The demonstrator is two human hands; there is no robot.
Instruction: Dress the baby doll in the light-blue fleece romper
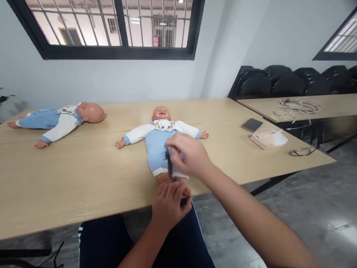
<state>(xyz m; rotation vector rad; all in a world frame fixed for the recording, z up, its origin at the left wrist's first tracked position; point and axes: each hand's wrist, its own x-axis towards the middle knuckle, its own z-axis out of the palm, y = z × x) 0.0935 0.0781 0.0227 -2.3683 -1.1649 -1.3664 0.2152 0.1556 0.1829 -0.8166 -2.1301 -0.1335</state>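
A baby doll point(156, 148) in a blue romper with white sleeves and an animal-face bib lies on its back on the table, arms spread, feet towards me. My left hand point(169, 201) is closed around the doll's feet at the table's front edge. Over the doll's lower belly and one leg is my right hand point(189, 152), its fingers curled in and slightly blurred. What its fingertips hold, if anything, is hidden. A dark strip shows between the romper's legs; I cannot tell whether it is a gap or an object.
A second doll point(60, 119) in matching clothes lies at the back left of the wooden table point(60, 173). On the right are a dark flat notebook or phone point(252, 125), an open white box point(268, 139) and glasses point(301, 152). Tangled cables point(301, 105) lie on another table.
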